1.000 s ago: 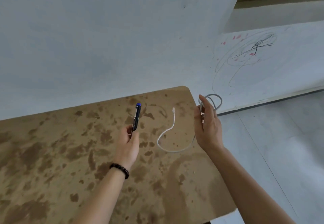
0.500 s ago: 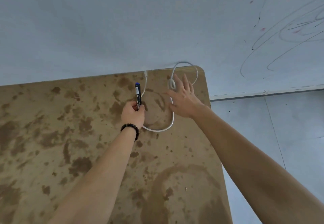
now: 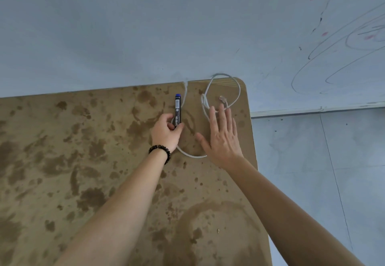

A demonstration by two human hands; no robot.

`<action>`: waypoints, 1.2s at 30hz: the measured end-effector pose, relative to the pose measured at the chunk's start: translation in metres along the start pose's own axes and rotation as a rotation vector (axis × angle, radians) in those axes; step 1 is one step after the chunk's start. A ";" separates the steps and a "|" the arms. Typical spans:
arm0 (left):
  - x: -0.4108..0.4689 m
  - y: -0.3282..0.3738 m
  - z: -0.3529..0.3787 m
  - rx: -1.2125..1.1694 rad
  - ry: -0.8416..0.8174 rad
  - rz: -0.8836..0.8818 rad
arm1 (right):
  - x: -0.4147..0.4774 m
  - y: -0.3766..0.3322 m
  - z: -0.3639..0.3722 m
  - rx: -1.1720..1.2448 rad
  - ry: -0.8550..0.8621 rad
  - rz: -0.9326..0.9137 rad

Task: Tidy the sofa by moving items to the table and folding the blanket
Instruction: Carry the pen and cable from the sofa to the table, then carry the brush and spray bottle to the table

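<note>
A stained brown table [image 3: 62,161] fills the lower left of the view. My left hand [image 3: 166,131], with a dark bead bracelet on the wrist, pinches the lower end of a black marker with a blue cap [image 3: 177,109] that lies on the table pointing toward the wall. A white cable [image 3: 237,86] lies looped on the table's far right corner, one loop running under my hands. My right hand [image 3: 221,138] hovers flat with straight, spread fingers just above the cable, holding nothing. The sofa and blanket are out of view.
A pale wall [image 3: 145,26] runs right behind the table's far edge, with scribbles [image 3: 333,61] at the right. The table's right edge drops to a light tiled floor [image 3: 323,172].
My right hand has let go of the cable, which now lies on the table corner, and has opened flat. My left hand has lowered the marker onto the table. The view shifted closer.
</note>
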State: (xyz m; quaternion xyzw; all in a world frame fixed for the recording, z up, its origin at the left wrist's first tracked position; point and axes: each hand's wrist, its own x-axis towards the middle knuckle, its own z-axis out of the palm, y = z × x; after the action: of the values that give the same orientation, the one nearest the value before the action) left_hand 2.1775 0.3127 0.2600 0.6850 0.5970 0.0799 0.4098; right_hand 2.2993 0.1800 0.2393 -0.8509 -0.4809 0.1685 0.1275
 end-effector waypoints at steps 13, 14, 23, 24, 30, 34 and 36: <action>-0.045 0.007 -0.033 -0.064 -0.017 0.134 | -0.022 -0.005 -0.056 0.236 0.082 0.075; -0.061 0.007 -0.044 -0.086 0.011 0.169 | -0.034 -0.008 -0.069 0.282 0.108 0.076; -0.267 -0.011 -0.125 -0.300 0.196 0.115 | -0.211 -0.034 -0.113 0.631 0.071 0.086; -0.289 -0.021 -0.126 -0.315 0.224 0.075 | -0.226 -0.035 -0.108 0.674 0.064 0.100; -0.401 -0.078 -0.145 -0.412 0.492 -0.207 | -0.280 -0.062 -0.096 0.662 -0.126 -0.058; -0.452 -0.107 -0.196 -0.423 0.726 -0.198 | -0.290 -0.112 -0.111 0.623 -0.141 -0.260; -0.482 -0.127 -0.220 -0.423 0.839 -0.184 | -0.301 -0.145 -0.116 0.629 -0.139 -0.389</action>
State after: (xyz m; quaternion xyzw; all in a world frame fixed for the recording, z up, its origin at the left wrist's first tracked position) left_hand 1.8177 -0.0163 0.5027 0.4394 0.7398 0.4327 0.2690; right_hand 2.0896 -0.0130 0.4489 -0.6494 -0.5660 0.3380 0.3792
